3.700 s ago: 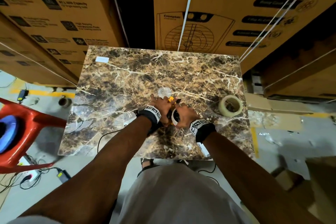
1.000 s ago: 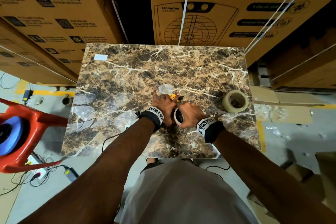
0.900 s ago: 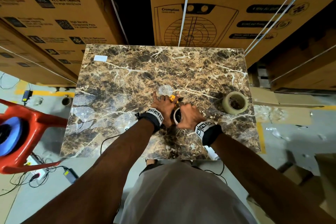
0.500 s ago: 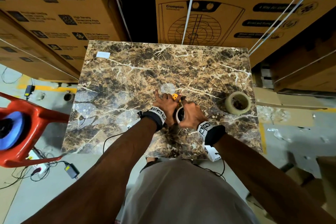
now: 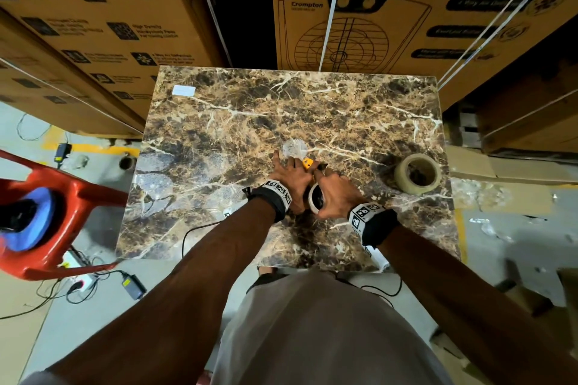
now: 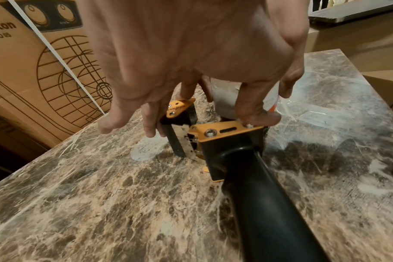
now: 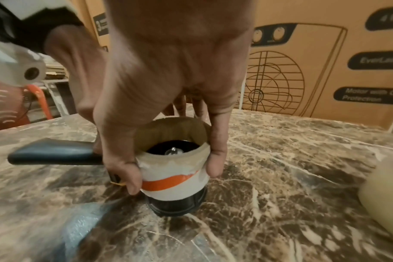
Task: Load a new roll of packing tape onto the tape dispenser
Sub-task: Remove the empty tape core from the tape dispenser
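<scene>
The tape dispenser (image 6: 224, 131), with an orange frame and a black handle (image 6: 269, 203), lies on the marble table (image 5: 219, 134). My left hand (image 5: 292, 178) lies over its front end, and straight fingers (image 6: 256, 113) press down on the orange frame. My right hand (image 5: 336, 194) grips an empty tape core (image 7: 173, 177), white with an orange stripe, between thumb and fingers. The core sits over the dispenser's black hub (image 7: 177, 203), whose lower part shows beneath it. The new tape roll (image 5: 417, 173) lies flat on the table, to the right of my hands.
A clear crumpled piece of tape (image 5: 294, 148) lies just beyond my hands. Large cardboard boxes (image 5: 375, 9) stand behind the table. To the left are a red chair (image 5: 47, 197) and cables on the floor. A white label (image 5: 184, 91) sits at the far left corner.
Both hands stay on the dispenser and the core. The right wrist has shifted slightly, and the view has drifted a little.
</scene>
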Available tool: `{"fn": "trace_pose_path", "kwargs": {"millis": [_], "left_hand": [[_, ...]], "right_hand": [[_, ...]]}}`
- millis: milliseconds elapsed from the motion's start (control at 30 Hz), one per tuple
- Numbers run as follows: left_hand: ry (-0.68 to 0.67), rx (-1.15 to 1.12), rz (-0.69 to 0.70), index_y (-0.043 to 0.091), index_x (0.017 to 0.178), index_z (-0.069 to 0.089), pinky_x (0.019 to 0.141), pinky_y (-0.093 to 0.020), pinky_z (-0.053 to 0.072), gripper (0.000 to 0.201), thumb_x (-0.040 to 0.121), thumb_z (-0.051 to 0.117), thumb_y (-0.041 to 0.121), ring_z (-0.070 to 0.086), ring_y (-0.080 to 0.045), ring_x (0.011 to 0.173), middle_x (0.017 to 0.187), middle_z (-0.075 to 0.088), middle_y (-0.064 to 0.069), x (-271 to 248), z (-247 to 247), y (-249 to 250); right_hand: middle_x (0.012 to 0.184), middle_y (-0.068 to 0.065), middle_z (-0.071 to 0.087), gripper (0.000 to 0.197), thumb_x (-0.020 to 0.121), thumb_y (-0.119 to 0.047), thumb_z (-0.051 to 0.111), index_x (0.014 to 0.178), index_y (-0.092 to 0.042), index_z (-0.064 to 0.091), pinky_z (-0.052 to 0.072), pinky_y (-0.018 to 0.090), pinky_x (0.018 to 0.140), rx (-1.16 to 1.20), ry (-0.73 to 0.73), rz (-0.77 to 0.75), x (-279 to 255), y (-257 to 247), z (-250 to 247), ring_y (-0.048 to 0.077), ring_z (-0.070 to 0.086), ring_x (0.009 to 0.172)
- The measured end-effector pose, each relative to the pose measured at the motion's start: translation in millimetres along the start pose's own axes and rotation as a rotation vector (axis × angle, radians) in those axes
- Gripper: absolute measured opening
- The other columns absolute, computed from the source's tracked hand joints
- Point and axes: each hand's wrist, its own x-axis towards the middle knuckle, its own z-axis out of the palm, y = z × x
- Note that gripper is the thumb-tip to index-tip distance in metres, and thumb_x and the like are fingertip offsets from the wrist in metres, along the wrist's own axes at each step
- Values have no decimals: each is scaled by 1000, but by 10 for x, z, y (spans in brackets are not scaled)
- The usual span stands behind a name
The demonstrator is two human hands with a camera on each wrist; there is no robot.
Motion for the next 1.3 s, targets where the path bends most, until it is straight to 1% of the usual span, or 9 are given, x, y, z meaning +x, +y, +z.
{"fn": "trace_pose_path", "kwargs": {"millis": [133,267,433,600,700,833,1000,1233,1300], "left_hand": [[41,-20,33,27,158,-13,110,-80,0,138,63,82,61,12,-46,151,162,15,-27,-42,-8,-15],[-23,-19,31,28,157,-19,111,-79,-1,142,63,83,64,8,-47,152,162,12,-28,-26,-27,-20],[228,-76,108,26,155,20,112,-73,16,115,64,85,51,28,-45,144,157,34,-17,-85,85,-95],[132,-153,9,36,154,-17,117,-71,7,145,54,84,66,18,-47,148,159,24,-22,-33,90,-150],[147,-214,4,36,154,-23,118,-69,9,145,59,81,66,5,-49,151,165,6,-21,-38,100,-248],[76,-222,-15,33,157,-18,118,-70,8,144,60,81,69,-2,-50,151,166,-7,-22,44,-17,-335],[81,-298,-37,25,159,-13,119,-67,14,148,56,86,64,-2,-50,151,164,-9,-28,173,-82,-260],[7,-364,-41,11,156,-21,117,-67,21,148,65,88,52,-2,-58,147,158,-19,-37,255,-78,-160],[0,-365,-32,9,157,-19,118,-66,21,147,65,88,51,-2,-59,147,157,-18,-39,259,-74,-170]], "right_hand": [[122,18,57,114,56,-46,90,146,-9,32,61,47,86,24,32,102,1,-1,74,41,64,108],[137,18,48,123,60,-50,92,153,-10,23,58,48,92,31,44,136,-6,29,128,42,61,115],[148,14,31,117,66,-45,89,156,-19,19,54,57,97,-42,-2,130,-44,33,135,47,58,120],[132,19,51,118,60,-43,91,154,-16,24,58,52,91,21,27,84,46,13,-53,45,60,117],[115,17,60,107,65,-52,87,149,-13,33,56,42,81,40,71,36,166,22,-219,40,65,107],[125,17,55,98,72,-36,84,153,-13,32,53,42,85,9,41,20,332,24,-407,39,63,112],[125,17,58,114,65,-31,89,157,-19,23,56,42,85,47,33,55,464,103,-427,39,65,109],[104,9,68,101,55,-47,84,141,-17,42,63,41,77,116,8,2,487,122,-477,30,71,90],[104,8,71,89,56,-39,87,133,-12,52,61,33,77,171,-17,-14,519,159,-528,24,70,88]]}}
